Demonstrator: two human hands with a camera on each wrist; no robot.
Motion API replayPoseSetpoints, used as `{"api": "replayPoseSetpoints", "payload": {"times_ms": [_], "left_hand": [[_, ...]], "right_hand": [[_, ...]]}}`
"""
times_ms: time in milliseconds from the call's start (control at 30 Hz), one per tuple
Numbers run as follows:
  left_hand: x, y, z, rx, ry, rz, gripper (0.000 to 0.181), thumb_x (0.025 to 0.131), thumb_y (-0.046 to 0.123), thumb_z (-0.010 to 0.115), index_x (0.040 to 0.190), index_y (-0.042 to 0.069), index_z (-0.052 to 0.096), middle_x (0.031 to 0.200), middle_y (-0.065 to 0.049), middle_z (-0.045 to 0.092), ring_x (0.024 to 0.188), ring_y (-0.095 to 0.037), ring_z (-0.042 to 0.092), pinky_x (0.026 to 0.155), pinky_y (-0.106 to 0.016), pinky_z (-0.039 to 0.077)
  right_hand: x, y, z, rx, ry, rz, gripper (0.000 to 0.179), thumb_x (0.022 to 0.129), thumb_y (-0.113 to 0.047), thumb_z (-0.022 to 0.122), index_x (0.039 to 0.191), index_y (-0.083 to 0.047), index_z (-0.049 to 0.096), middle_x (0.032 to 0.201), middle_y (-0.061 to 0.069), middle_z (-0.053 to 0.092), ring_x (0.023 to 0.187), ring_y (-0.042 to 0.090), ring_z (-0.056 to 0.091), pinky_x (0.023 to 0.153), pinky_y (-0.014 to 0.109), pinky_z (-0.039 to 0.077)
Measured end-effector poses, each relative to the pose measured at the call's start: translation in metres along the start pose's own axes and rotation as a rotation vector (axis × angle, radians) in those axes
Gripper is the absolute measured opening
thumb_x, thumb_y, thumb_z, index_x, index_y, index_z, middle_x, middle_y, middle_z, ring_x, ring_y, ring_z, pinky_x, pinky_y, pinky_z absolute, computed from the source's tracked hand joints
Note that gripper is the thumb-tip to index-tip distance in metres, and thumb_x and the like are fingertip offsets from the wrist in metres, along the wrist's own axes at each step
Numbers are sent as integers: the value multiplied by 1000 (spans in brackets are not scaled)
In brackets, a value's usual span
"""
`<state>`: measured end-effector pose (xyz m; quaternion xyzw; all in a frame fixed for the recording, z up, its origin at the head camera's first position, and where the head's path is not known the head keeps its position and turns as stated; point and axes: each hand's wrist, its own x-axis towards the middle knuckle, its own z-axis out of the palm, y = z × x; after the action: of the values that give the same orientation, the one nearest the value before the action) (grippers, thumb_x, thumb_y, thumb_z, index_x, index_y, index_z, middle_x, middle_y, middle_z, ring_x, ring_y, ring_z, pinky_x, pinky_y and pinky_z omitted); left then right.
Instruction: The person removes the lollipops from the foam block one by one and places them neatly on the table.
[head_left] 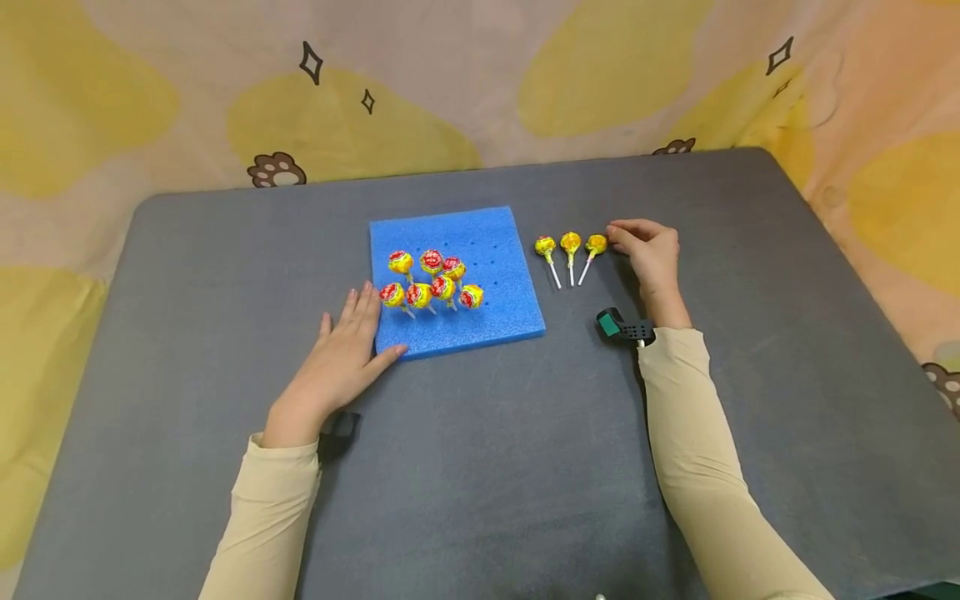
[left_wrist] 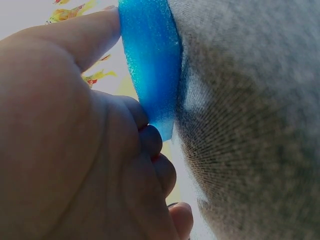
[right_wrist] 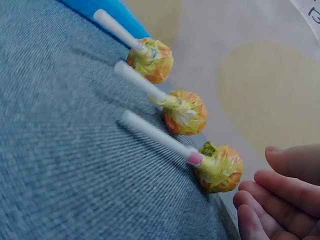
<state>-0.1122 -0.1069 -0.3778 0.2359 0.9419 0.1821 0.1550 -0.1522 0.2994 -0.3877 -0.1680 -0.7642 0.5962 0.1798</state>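
Several yellow-and-red wrapped lollipops (head_left: 442, 287) stand stuck by their sticks in a blue foam block (head_left: 510, 317). My left hand (head_left: 341, 358) rests along the block's left side, fingers stretched, thumb at the near edge. In the left wrist view the thumb touches the foam's edge (left_wrist: 152, 55). To the right of the block, three more lollipops lie in a row on the table: left (head_left: 545, 246), middle (head_left: 570, 242) and right (head_left: 596, 244). Beside the right lollipop's head is my right hand (head_left: 651, 260). The right wrist view shows its fingers loosely bent, with nothing between them and the thumb.
The foam's right part has small holes (head_left: 475, 264). A grey cloth-covered table (head_left: 480, 467) lies beneath everything, with a patterned curtain (head_left: 480, 83) behind its far edge. A black wrist camera (head_left: 626, 327) sticks out at my right wrist.
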Motion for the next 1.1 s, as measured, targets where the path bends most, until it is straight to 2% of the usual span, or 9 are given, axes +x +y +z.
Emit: {"api": "replayPoseSetpoints", "payload": {"times_ms": [267,433,600,767,900,1100], "left_hand": [[0,-2,3,-1,-4,-12,85,96,46,47,149,-2,2,156,-17,-3,143,-31,-7,107,-62,0],[0,-3,3,-6,2,-9,86,95,47,47,149,-1,1,156,-15,-4,143,-30,-8,108,-61,-1],[1,-1,2,2,-1,-11,86,95,47,47,149,0,1,157,-14,-4,143,-29,-9,108,-61,-1],[3,-1,4,1,-1,-19,86,95,48,48,150,1,0,157,-14,-4,143,-29,-9,108,-60,-1],[5,-1,4,6,2,-21,86,95,46,49,150,1,0,157,-13,-4,143,-28,-9,108,-60,-2],[5,-3,6,8,6,-32,86,95,46,49,150,2,0,157,-13,-5,143,-28,-10,108,-60,-2]], "right_hand": [[-3,-6,1,114,48,-33,19,82,-8,72,95,6,72,80,1,67,71,12,62,69,20,50],[-6,-17,4,186,23,-71,20,81,-7,73,96,7,71,81,1,67,73,19,65,73,22,52],[-12,-32,11,214,-89,-90,24,83,-7,72,101,9,69,86,2,69,81,21,66,77,24,52],[-21,-43,22,191,-262,-82,24,84,-5,70,104,8,68,87,-1,69,83,18,65,76,22,51],[-28,-50,32,183,-390,-130,24,85,-2,67,106,10,66,90,-2,70,84,14,65,77,22,51],[-38,-59,49,238,-502,-136,20,82,1,70,101,3,71,91,4,71,84,16,67,77,24,50]]}}
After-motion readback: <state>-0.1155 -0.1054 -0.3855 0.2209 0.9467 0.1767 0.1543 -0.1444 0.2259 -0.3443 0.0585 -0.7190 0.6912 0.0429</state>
